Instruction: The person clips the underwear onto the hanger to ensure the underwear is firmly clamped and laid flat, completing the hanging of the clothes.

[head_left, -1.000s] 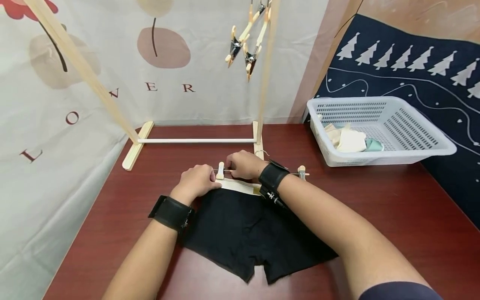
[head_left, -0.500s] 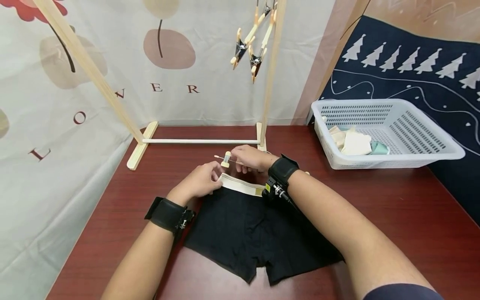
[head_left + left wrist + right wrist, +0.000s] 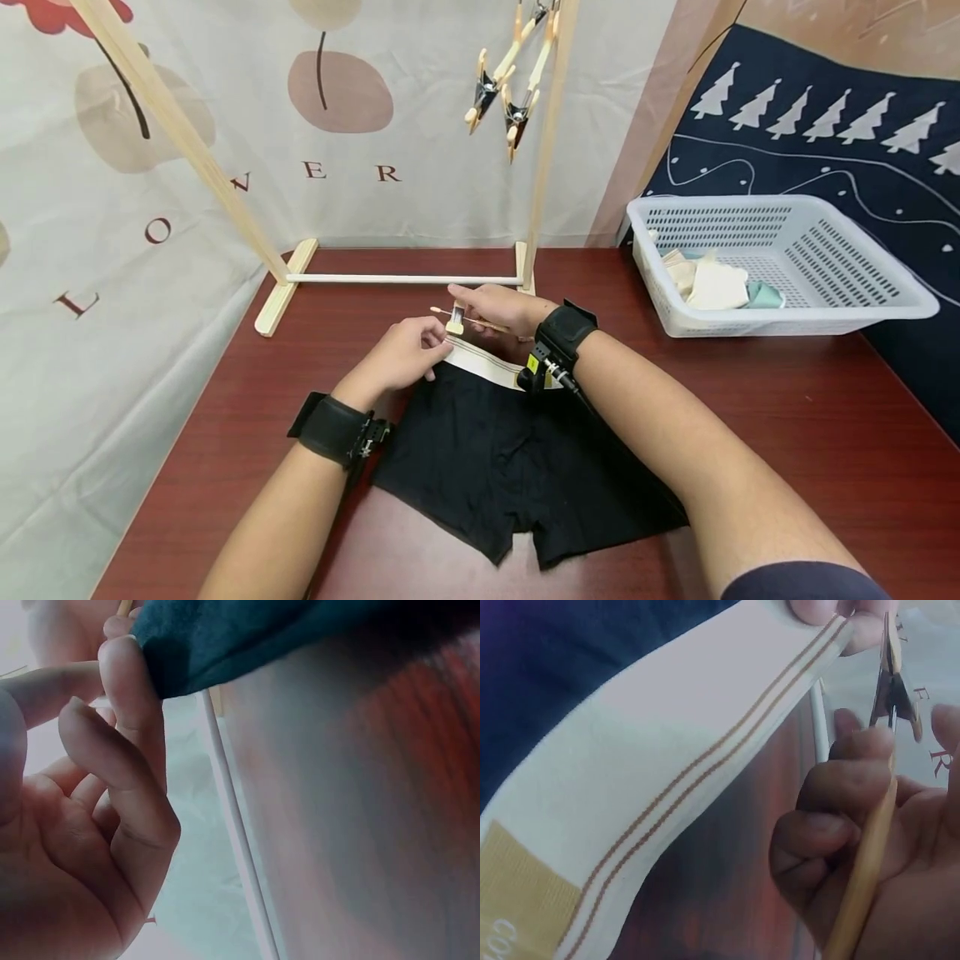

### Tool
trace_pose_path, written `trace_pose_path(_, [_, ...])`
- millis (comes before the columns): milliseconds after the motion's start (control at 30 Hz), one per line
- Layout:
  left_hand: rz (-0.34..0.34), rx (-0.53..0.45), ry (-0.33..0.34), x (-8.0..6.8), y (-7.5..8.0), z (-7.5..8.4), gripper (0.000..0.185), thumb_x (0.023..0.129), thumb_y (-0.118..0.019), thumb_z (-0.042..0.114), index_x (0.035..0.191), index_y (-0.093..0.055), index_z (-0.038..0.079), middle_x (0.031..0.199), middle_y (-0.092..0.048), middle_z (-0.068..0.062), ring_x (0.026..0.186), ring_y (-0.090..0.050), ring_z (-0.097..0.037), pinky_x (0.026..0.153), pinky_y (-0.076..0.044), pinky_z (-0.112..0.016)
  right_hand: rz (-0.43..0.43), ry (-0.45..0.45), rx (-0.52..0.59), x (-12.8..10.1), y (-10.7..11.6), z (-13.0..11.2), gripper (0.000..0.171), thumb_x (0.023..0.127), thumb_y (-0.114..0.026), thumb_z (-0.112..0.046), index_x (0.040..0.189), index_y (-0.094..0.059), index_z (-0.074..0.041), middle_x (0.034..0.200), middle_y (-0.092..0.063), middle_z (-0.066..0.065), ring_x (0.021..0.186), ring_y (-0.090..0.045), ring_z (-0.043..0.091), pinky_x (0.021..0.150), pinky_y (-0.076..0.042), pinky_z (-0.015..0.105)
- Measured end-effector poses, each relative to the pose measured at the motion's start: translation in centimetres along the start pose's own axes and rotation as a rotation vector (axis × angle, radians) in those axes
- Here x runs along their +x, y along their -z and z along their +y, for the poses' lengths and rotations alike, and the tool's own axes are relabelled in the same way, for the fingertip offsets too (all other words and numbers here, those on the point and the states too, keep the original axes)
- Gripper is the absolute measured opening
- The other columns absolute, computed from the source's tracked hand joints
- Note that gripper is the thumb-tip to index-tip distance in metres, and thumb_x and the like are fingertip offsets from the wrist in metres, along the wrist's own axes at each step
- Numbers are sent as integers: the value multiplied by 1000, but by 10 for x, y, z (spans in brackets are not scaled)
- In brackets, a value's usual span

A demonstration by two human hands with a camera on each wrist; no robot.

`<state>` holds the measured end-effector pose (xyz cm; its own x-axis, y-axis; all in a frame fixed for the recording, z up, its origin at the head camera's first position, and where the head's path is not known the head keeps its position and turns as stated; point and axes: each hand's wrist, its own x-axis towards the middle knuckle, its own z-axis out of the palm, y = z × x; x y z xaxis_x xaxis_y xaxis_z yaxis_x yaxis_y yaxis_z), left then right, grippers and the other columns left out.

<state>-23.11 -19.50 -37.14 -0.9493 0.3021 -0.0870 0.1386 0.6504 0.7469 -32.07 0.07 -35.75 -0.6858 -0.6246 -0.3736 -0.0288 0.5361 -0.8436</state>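
Observation:
Black boxer briefs (image 3: 525, 467) lie flat on the table, their white waistband (image 3: 482, 362) toward the rack. My left hand (image 3: 399, 357) pinches the waistband's left corner between thumb and fingers; in the left wrist view a dark edge of the briefs (image 3: 217, 649) hangs from those fingertips. In my right hand (image 3: 501, 308) is a wooden clip hanger, its bar (image 3: 866, 877) lying across the curled fingers. The hanger's left clip (image 3: 455, 320) stands just above the pinched corner, and in the right wrist view this clip (image 3: 892, 690) is beside the waistband. My right forearm hides the hanger's other end.
A wooden rack with a white lower rod (image 3: 405, 279) stands at the back. Other clip hangers (image 3: 498, 92) hang by its right post (image 3: 551, 150). A white plastic basket (image 3: 787, 321) with some folded cloth (image 3: 716, 283) sits at the back right.
My right hand has lifted the hanger's left clip off the waistband area, slightly up and right, and its thumb now extends by the clip. My left hand has raised the waistband corner a little.

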Motion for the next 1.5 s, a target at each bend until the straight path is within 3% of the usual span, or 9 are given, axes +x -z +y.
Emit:
trace_pose_path(133, [5, 0, -12, 0, 1, 2, 17, 98, -62, 22, 106, -66, 6, 94, -72, -9, 57, -66, -16, 65, -53, -31, -28, -10, -4, 0, 2, -1, 59, 104, -36, -57, 67, -48, -13, 58, -42, -3, 51, -36, 13, 57, -33, 29])
trace_pose_path(367, [48, -3, -19, 2, 6, 5, 18, 96, -65, 22, 103, -69, 7, 92, -73, -8, 57, -66, -14, 62, -52, -31, -63, 80, 147, 0, 4, 1, 43, 106, -43, -43, 92, -63, -9, 70, -57, 1, 59, -51, 17, 62, -41, 27])
trace_pose_path(533, [68, -11, 5, 2, 10, 4, 17, 95, -68, 23, 102, -71, 9, 94, -73, -10, 58, -67, -15, 64, -55, -32, -40, 141, 207, 2, 5, 2, 34, 107, -46, -35, 94, -63, -8, 71, -58, 2, 63, -54, 16, 69, -46, 27])
trace_pose_path(700, [75, -34, 12, 0, 12, 3, 18, 93, -69, 24, 101, -73, 8, 93, -74, -10, 59, -68, -15, 62, -55, -31, 29, 151, 155, 3, 5, 2, 35, 105, -50, -36, 94, -66, -6, 71, -60, 2, 65, -57, 16, 73, -49, 29])
trace_pose_path(967, [79, -156, 18, 1, 13, -1, 17, 92, -72, 22, 100, -75, 7, 83, -75, -8, 61, -69, -16, 55, -53, -29, 118, 178, 111, 2, 4, 0, 36, 103, -54, -36, 92, -70, -6, 69, -61, 1, 62, -60, 15, 72, -50, 29])
trace_pose_path(1133, [98, -192, 42, 1, 15, -2, 21, 92, -72, 24, 101, -73, 5, 83, -76, -10, 61, -70, -16, 56, -54, -30, 97, 170, 126, 2, 1, 0, 36, 103, -54, -36, 88, -68, -7, 69, -61, 1, 61, -59, 15, 69, -50, 27])
trace_pose_path(1333, [107, -223, 84, 1, 16, -4, 24, 95, -69, 25, 106, -72, 4, 94, -77, -13, 65, -71, -16, 57, -55, -31, 28, 182, 150, 3, -6, 0, 36, 104, -52, -35, 87, -66, -6, 69, -59, 3, 61, -56, 16, 69, -48, 28])
trace_pose_path(1500, [99, -243, 124, 0, 17, -3, 23, 95, -69, 24, 106, -72, 3, 96, -77, -15, 65, -72, -15, 57, -56, -29, 24, 188, 64, 3, -8, 3, 38, 104, -51, -38, 85, -66, -9, 71, -59, 1, 63, -54, 15, 66, -46, 27])
